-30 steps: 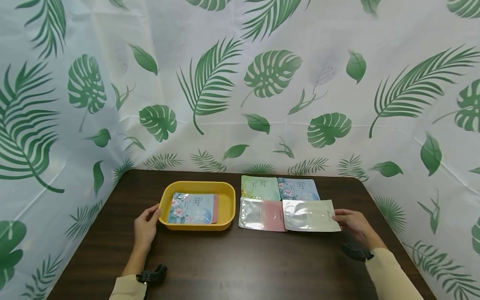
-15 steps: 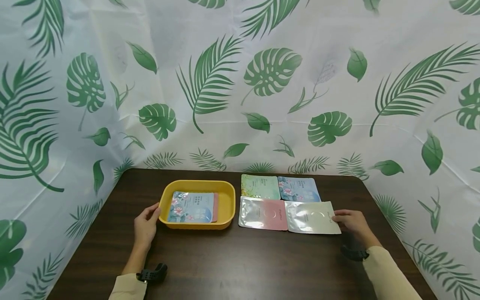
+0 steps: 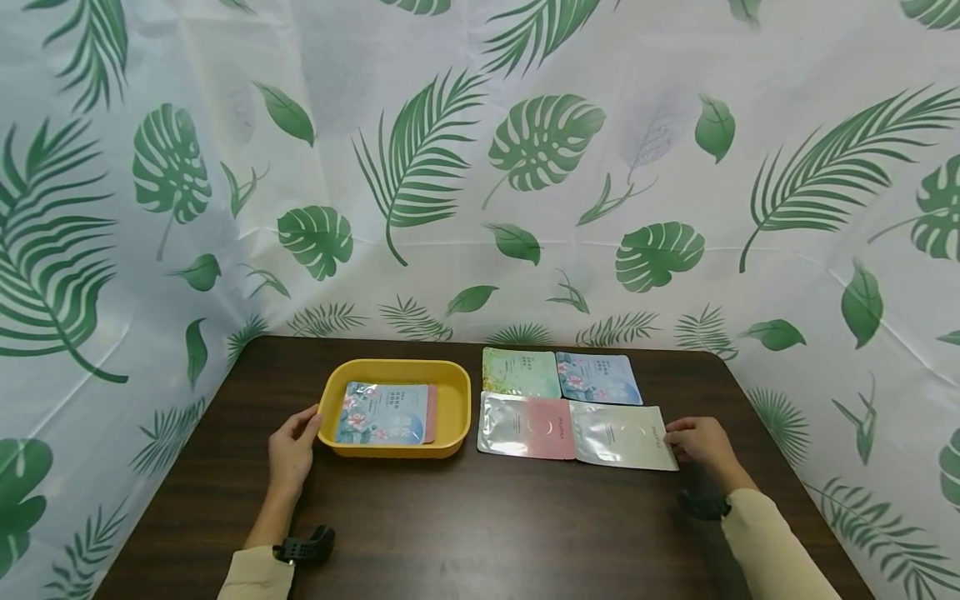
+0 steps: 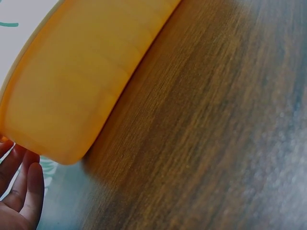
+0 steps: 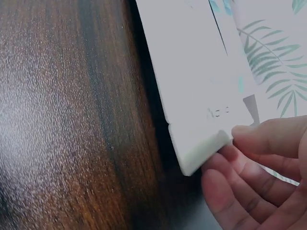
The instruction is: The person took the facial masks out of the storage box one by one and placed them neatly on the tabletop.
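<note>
My left hand (image 3: 291, 454) holds the left end of a yellow plastic tray (image 3: 330, 408), its fingertips at the rim. In the left wrist view the fingers (image 4: 32, 191) lie against the tray's outer wall. Inside the tray, a blue floral face mask packet (image 3: 382, 414) lies over a pink one (image 3: 431, 414). My right hand (image 3: 705, 446) pinches the right edge of a pale silvery-green face mask packet (image 3: 622, 435), thumb on top and fingers beneath. That edge bends up slightly in the right wrist view. A pink face mask packet (image 3: 528, 427) lies flat on its left.
Behind these two lie a green packet (image 3: 520, 372) and a blue floral packet (image 3: 597, 379), side by side. Everything is on a dark wooden table (image 3: 480, 533). A leaf-patterned white sheet (image 3: 450, 183) hangs behind and around it.
The pale packet has shifted slightly toward me and now lies beside the pink one instead of overlapping it. My right hand has moved slightly left; the left hand and tray have stayed put.
</note>
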The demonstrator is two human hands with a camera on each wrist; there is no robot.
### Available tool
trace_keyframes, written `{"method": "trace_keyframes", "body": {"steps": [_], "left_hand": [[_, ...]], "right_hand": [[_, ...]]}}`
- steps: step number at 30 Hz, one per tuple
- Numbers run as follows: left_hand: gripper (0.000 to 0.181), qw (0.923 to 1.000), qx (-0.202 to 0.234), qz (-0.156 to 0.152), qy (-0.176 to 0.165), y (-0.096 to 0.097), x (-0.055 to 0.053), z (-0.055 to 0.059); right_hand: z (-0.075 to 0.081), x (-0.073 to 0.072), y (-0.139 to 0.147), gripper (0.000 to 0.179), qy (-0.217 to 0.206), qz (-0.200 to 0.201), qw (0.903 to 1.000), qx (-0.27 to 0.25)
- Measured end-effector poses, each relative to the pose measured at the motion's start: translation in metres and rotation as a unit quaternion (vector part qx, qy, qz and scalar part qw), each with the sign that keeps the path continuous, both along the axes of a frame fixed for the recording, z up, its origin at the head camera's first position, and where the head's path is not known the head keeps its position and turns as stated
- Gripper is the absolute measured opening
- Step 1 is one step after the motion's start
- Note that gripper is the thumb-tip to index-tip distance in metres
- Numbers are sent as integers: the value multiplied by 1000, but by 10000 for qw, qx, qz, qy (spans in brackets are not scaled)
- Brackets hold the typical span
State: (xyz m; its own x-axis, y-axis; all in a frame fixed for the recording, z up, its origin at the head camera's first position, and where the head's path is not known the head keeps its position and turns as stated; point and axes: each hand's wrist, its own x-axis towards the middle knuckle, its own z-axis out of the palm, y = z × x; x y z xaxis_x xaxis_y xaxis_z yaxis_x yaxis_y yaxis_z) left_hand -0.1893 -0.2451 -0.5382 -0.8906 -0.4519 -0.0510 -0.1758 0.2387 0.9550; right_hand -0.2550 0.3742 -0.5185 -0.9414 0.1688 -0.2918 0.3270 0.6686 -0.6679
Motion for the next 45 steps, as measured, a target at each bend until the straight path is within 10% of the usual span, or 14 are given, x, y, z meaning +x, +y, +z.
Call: {"method": "trace_keyframes", "body": {"steps": [45], "left_hand": [[50,9999,-109,63,20,3,2,-1]], "right_hand": [[49,-15,-74,46,163,1058,9816,-1582]]}}
